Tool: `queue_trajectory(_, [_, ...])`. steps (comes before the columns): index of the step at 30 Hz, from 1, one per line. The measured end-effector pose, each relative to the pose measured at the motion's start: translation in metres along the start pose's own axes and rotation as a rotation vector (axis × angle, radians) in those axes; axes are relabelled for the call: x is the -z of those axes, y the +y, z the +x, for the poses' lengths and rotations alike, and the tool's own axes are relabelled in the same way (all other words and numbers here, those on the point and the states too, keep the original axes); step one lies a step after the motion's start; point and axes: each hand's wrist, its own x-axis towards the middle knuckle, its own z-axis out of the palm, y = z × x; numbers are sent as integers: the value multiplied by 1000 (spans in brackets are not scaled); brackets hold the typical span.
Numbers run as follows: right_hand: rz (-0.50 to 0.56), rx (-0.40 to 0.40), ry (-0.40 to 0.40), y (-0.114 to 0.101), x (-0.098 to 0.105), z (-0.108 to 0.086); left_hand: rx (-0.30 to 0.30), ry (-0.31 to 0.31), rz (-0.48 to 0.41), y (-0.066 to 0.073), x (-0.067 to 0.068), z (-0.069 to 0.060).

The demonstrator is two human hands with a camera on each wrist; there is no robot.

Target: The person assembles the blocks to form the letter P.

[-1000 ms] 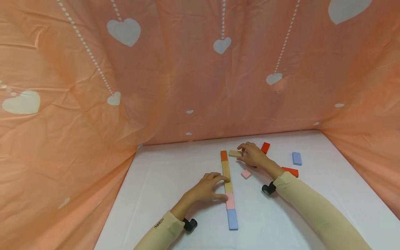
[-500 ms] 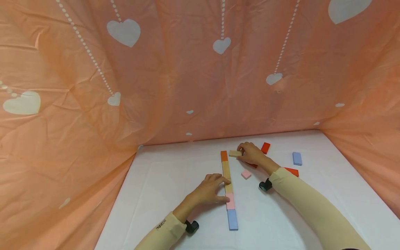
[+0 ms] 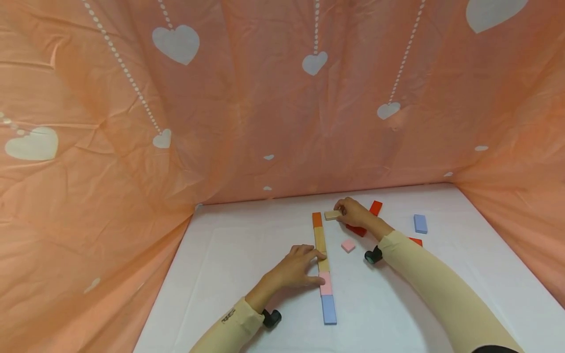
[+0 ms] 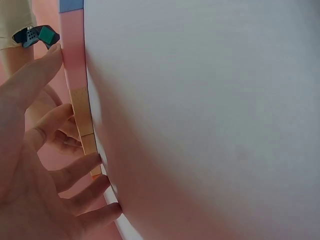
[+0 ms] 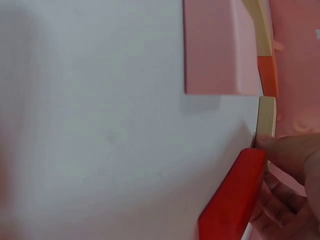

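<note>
A straight row of blocks runs away from me in the head view: a blue block (image 3: 328, 310) nearest, then a pink block (image 3: 325, 289), two beige wooden blocks (image 3: 320, 239) and an orange block (image 3: 317, 219) at the far end. My left hand (image 3: 289, 268) rests along its left side, thumb touching the pink block and index finger on the nearer beige one. Right of the orange end, my right hand (image 3: 356, 214) pinches a loose beige wooden block (image 3: 331, 215) lying crosswise on the table. The right wrist view shows thumb and fingers at that block's end (image 5: 266, 115).
Around my right hand lie a small pink block (image 3: 348, 245) and red blocks (image 3: 356, 231), one (image 3: 376, 208) behind it and one (image 3: 416, 241) partly under the sleeve. Another blue block (image 3: 420, 223) sits farther right. A peach curtain (image 3: 273, 122) borders the white table.
My right wrist has shifted slightly left and away from me, uncovering more of the red block beneath it. The beige block and my left hand stay almost where they were.
</note>
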Motion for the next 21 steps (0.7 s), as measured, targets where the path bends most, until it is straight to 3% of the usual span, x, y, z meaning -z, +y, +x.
queue_trajectory(12, [45,34,-9,3,-2,8,12,-29,1,0,0,3])
queue_trajectory(21, [66,10,-11,-2,-3,10,8,-29,7,-2,0,4])
